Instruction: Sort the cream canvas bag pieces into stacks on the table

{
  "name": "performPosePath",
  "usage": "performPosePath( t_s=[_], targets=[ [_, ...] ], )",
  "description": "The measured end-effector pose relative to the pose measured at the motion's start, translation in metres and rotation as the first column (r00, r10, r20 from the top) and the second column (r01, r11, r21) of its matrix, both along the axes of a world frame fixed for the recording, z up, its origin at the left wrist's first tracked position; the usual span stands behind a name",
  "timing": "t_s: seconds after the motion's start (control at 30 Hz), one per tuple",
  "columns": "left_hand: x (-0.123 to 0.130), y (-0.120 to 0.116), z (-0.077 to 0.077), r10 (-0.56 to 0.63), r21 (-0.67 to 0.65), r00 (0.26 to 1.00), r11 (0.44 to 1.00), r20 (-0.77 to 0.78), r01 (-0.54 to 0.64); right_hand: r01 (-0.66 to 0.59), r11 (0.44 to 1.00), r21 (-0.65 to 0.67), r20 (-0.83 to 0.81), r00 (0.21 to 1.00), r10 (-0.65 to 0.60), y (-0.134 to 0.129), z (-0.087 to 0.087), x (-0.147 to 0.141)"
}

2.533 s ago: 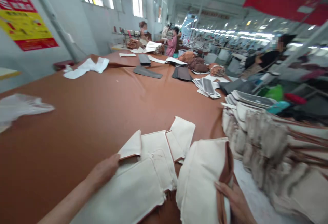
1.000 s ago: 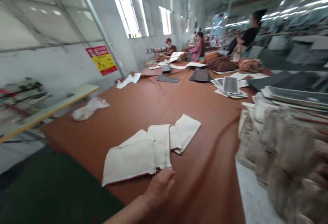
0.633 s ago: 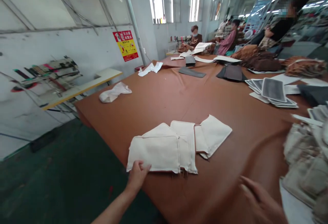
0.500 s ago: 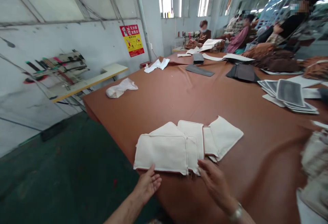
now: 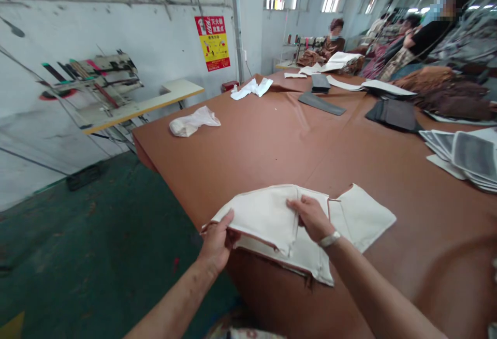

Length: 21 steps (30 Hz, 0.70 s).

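Note:
A white fabric panel (image 5: 264,214) with stitched seams and a brown edge is lifted and tilted above the table's near edge. My left hand (image 5: 218,239) grips its left corner, thumb on top and fingers curled beneath. Across from it, my right hand (image 5: 312,216) pinches the panel near its right seam; a watch is on that wrist. Under the lifted piece lies another white panel (image 5: 310,256) with frayed brown threads along its front edge. To the right a further white panel (image 5: 368,217) rests flat on the brown leather sheet (image 5: 272,152).
A crumpled white bag (image 5: 194,121) and white scraps (image 5: 251,88) lie toward the back left. Stacked grey-and-white panels (image 5: 473,155) sit at the right, beyond them dark pieces (image 5: 394,115). A sewing machine (image 5: 104,77) stands by the wall. Several people work at the back right.
Both hands have closed on the top white panel and raised it off the pile. My right hand has moved from the front edge to the panel's far right side. The view has shifted.

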<state>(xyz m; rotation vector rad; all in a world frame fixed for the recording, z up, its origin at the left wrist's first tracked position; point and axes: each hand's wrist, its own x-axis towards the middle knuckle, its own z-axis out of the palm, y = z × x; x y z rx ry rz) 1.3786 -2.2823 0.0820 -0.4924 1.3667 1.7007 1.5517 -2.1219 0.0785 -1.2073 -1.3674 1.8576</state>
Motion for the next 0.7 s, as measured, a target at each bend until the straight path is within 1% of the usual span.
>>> performPosePath(
  t_s=[0.07,0.1,0.17,0.2,0.27,0.3,0.37,0.43,0.5,0.57,0.6,0.63,0.67,0.7],
  targets=[
    [-0.001,0.014,0.018,0.016,0.097,0.997,0.995,-0.08,-0.009,-0.029,1.0,0.004,-0.058,0.998,0.029,0.037,0.019,-0.016],
    [0.001,0.02,0.024,0.019,0.136,0.993,0.991,-0.114,-0.003,-0.042,0.999,0.006,-0.08,0.996,0.043,0.052,0.026,-0.023],
    [0.006,0.029,0.029,0.033,0.184,0.975,0.983,-0.218,0.008,-0.063,0.998,0.021,-0.095,0.993,0.065,0.074,0.031,-0.033],
    [0.006,0.032,0.027,0.05,0.191,0.958,0.982,-0.283,0.005,-0.072,0.997,0.033,-0.083,0.994,0.074,0.079,0.03,-0.036],
    [0.001,0.037,0.02,0.089,0.174,0.933,0.984,-0.35,-0.029,-0.094,0.994,0.062,-0.01,0.995,0.095,0.079,0.018,-0.036],
    [-0.005,0.037,0.015,0.108,0.155,0.933,0.986,-0.343,-0.058,-0.107,0.991,0.078,0.055,0.993,0.103,0.075,0.009,-0.034],
    [-0.019,0.035,0.004,0.129,0.09,0.956,0.99,-0.262,-0.109,-0.132,0.984,0.115,0.234,0.967,0.103,0.063,-0.014,-0.026],
    [-0.032,0.027,-0.005,0.142,0.02,0.965,0.99,-0.219,-0.141,-0.153,0.975,0.163,0.432,0.899,0.069,0.05,-0.039,-0.018],
    [-0.043,0.016,-0.011,0.159,-0.029,0.951,0.985,-0.264,-0.172,-0.177,0.962,0.208,0.583,0.812,0.023,0.039,-0.059,-0.013],
    [-0.053,0.005,-0.013,0.17,-0.069,0.928,0.977,-0.33,-0.203,-0.204,0.951,0.23,0.668,0.745,-0.002,0.034,-0.072,-0.014],
    [-0.058,0.0,-0.012,0.158,-0.091,0.905,0.973,-0.395,-0.21,-0.218,0.948,0.234,0.689,0.724,-0.003,0.034,-0.075,-0.016],
    [-0.065,-0.004,-0.009,0.133,-0.114,0.866,0.97,-0.482,-0.213,-0.228,0.945,0.236,0.699,0.715,-0.002,0.035,-0.075,-0.019],
    [-0.071,-0.007,-0.007,0.096,-0.134,0.804,0.968,-0.587,-0.214,-0.236,0.942,0.239,0.699,0.716,0.002,0.037,-0.074,-0.023],
    [-0.078,-0.01,-0.003,0.058,-0.148,0.722,0.965,-0.69,-0.218,-0.24,0.94,0.243,0.687,0.726,0.008,0.04,-0.07,-0.027]
  ],
)
